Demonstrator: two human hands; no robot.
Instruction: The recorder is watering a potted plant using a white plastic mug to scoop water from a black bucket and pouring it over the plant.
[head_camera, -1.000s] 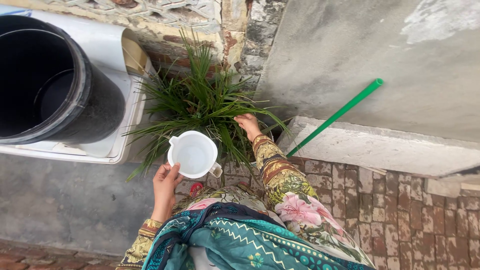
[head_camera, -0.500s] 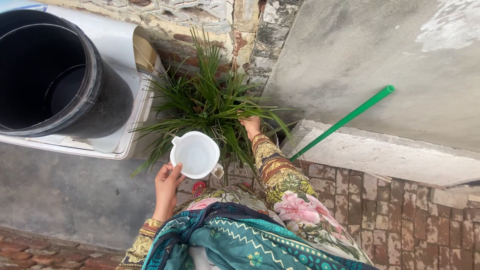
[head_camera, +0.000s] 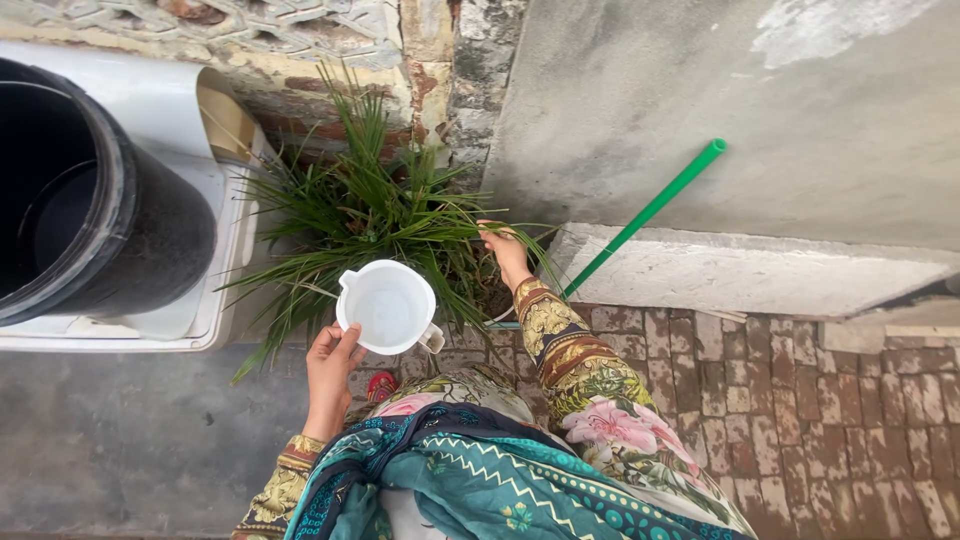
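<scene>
White plastic makes up the jug (head_camera: 385, 305), and the left hand (head_camera: 332, 372) holds it by the rim, just in front of the grassy plant (head_camera: 370, 215). The left fingers (head_camera: 348, 345) are pinching the edge of the jug. The jug is upright and held level, so it looks like pouring has not begun. The right hand (head_camera: 505, 250) reaches into the long green leaves, and its fingers seem to press on some blades and part them, so the plant is being got ready.

Some things are hard to see. The jug looks pale inside, and I cannot tell if it has water in it. The pot or soil under the plant is hidden by leaves. The big black bucket (head_camera: 75, 200) is cut off at the left edge. The bottom of the green stick (head_camera: 650, 210) goes behind the leaves.
</scene>
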